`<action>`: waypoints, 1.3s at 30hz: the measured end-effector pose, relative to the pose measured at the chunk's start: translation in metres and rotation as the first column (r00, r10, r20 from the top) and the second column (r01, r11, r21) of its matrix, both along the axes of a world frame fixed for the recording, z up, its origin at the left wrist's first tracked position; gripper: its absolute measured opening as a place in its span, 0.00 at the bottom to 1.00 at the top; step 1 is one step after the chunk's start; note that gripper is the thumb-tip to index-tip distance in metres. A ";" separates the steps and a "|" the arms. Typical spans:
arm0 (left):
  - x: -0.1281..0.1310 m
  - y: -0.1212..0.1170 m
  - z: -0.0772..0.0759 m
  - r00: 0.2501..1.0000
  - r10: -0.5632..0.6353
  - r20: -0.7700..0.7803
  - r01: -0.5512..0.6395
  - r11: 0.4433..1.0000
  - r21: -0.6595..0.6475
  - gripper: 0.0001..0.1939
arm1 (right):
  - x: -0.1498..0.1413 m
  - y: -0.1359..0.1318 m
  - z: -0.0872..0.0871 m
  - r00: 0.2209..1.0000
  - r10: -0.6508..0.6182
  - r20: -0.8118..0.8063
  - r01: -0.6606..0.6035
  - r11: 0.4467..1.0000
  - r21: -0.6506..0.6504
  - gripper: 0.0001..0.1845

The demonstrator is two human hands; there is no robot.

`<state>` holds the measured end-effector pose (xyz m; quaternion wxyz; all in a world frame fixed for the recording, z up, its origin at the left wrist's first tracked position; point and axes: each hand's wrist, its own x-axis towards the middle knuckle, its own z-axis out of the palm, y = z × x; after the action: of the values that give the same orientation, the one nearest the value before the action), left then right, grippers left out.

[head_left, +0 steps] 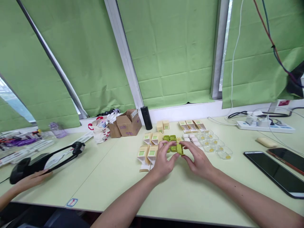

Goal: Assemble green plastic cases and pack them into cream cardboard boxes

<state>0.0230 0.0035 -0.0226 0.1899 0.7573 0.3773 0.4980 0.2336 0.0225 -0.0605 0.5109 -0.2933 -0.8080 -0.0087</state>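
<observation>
A small olive-green plastic box (pixel 180 149) is held up between my hands, over the front of the laid-out pieces. My left hand (pixel 164 160) grips its left side with thumb and fingers. From the right, my right hand (pixel 198 158) pinches it too. Just behind the fingers stand more green boxes (pixel 166 137), partly hidden. Small white blocks (pixel 194 139) lie to their right, next to several clear plastic cups (pixel 210 147) with yellow spots. Left of my hands are open folded cartons (pixel 143 152) with green squares.
More cartons (pixel 190 125) stand at the back, near a black cylinder (pixel 146 118) and a cardboard box (pixel 129 124). On the right lie a tablet (pixel 273 172), a phone (pixel 288 160) and a power strip (pixel 266 126). Another person's hand (pixel 33 180) holds a black headset-like frame (pixel 47 160) at left.
</observation>
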 end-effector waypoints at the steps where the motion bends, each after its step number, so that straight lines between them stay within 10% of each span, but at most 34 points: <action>1: 0.000 0.001 0.000 1.000 0.013 0.016 -0.012 1.000 -0.006 0.17 | 0.000 0.001 -0.001 1.000 -0.005 -0.007 0.005 1.000 -0.004 0.33; 39: 0.005 0.014 -0.012 0.997 0.021 0.070 0.000 0.956 -0.295 0.09 | -0.002 0.002 -0.002 1.000 0.016 -0.022 -0.017 0.999 -0.027 0.26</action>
<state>0.0281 0.0177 -0.0348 0.3116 0.7001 0.4442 0.4643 0.2313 0.0244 -0.0629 0.5158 -0.2936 -0.8048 0.0096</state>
